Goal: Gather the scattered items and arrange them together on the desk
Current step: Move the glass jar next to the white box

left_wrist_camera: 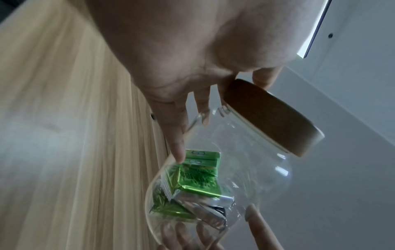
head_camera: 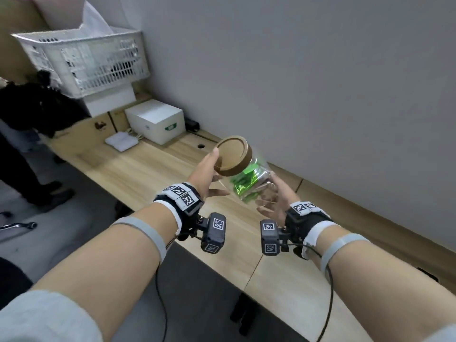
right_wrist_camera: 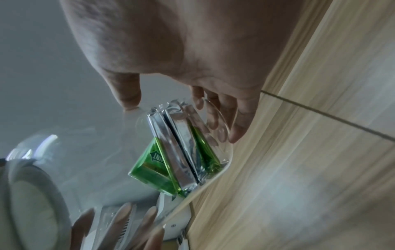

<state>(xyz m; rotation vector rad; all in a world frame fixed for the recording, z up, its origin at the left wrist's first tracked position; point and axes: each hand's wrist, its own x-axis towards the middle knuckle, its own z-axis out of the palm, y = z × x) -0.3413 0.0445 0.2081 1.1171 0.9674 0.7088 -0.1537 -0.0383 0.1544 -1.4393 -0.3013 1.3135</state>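
A clear glass jar [head_camera: 256,183] with a round cork lid [head_camera: 233,155] hangs tilted above the wooden desk [head_camera: 138,174], its lid pointing up and left. Green and silver packets [head_camera: 244,181] lie inside. My left hand [head_camera: 207,174] holds the lid end, thumb on the lid's rim and fingers under the glass. My right hand [head_camera: 274,201] grips the jar's base. In the left wrist view the left hand [left_wrist_camera: 181,59] reaches along the jar [left_wrist_camera: 245,152] beside the lid [left_wrist_camera: 271,116]. In the right wrist view the right hand [right_wrist_camera: 181,42] clasps the base over the packets [right_wrist_camera: 175,152].
A white box [head_camera: 155,120] and a small white folded item [head_camera: 122,141] sit at the desk's far end, near a cable hole [head_camera: 201,146]. A white mesh basket [head_camera: 84,62] stands on boxes behind. A person in black [head_camera: 24,114] stands at left. A grey wall borders the desk.
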